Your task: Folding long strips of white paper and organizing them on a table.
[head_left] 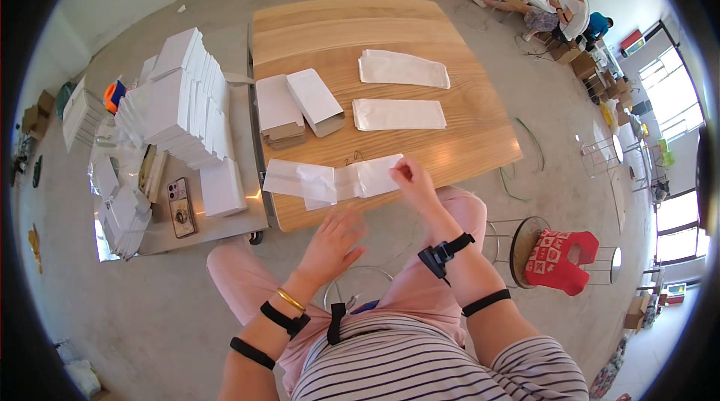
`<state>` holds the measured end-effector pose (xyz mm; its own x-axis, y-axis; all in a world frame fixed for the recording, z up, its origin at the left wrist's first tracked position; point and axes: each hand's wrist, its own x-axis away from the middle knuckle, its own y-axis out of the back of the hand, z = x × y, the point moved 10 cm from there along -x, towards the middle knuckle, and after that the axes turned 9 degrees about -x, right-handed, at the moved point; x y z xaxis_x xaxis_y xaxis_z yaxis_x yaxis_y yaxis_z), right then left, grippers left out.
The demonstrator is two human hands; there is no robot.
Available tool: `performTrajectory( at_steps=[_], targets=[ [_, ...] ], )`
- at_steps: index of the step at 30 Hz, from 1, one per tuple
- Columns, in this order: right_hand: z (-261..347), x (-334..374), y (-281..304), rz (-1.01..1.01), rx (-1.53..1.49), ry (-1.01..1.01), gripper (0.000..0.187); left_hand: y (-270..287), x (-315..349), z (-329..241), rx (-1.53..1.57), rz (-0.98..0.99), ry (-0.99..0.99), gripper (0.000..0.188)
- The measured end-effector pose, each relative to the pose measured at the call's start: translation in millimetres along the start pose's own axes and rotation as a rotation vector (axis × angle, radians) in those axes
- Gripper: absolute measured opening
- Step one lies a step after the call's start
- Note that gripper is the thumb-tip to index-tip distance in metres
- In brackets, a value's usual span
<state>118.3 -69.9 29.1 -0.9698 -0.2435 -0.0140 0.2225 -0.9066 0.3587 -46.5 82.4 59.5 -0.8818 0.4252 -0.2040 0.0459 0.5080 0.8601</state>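
Observation:
Along the table's near edge lie thin white translucent sleeves (377,177), with a looser crumpled piece (319,186) over their middle. My right hand (414,182) is closed in a pinch at the sleeves' right end; its fingertips cover that corner. Just off the table edge, my left hand (331,243) has its fingers apart and holds nothing. Farther back are two flat piles of folded white paper, a far pile (403,69) and a nearer pile (399,114). To their left, a white carton (315,101) leans against a stack of flat white cartons (279,110).
A metal side table (259,221) on the left bears a tall pile of white cartons (180,101) and a phone (181,208). Right of my knee, a stool (523,240) carries a red bag (559,260). A green cord (534,142) lies on the floor. People sit far right.

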Motion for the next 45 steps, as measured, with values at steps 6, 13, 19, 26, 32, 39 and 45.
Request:
performTrajectory(
  at_steps=[6, 13, 19, 26, 32, 39, 45],
  targets=[
    [-50, -1, 61, -0.217, -0.027, -0.077, 0.017, -16, -53, 6, -0.143, -0.064, 0.121, 0.058],
    [-68, -3, 39, -0.152, 0.025, -0.187, 0.014, -37, -72, 17, -0.302, -0.047, 0.238, 0.073],
    [-55, 1, 27, -0.118, 0.065, -0.203, 0.008, -48, -73, 24, -0.3, -0.011, 0.253, 0.075],
    [-50, 5, 41, -0.18, 0.09, -0.223, 0.014, -50, -73, 24, -0.301, -0.008, 0.247, 0.075],
    [-9, 31, 8, -0.079, 0.678, 0.08, 0.06, -52, -70, 25, -0.33, 0.009, 0.257, 0.074],
    [-14, 33, -8, -0.074, 0.842, 0.023, 0.08, -55, -71, 27, -0.337, 0.005, 0.237, 0.074],
    [-9, 31, 2, -0.08, 0.73, 0.055, 0.078, -51, -74, 27, -0.365, 0.024, 0.263, 0.076]
  ],
)
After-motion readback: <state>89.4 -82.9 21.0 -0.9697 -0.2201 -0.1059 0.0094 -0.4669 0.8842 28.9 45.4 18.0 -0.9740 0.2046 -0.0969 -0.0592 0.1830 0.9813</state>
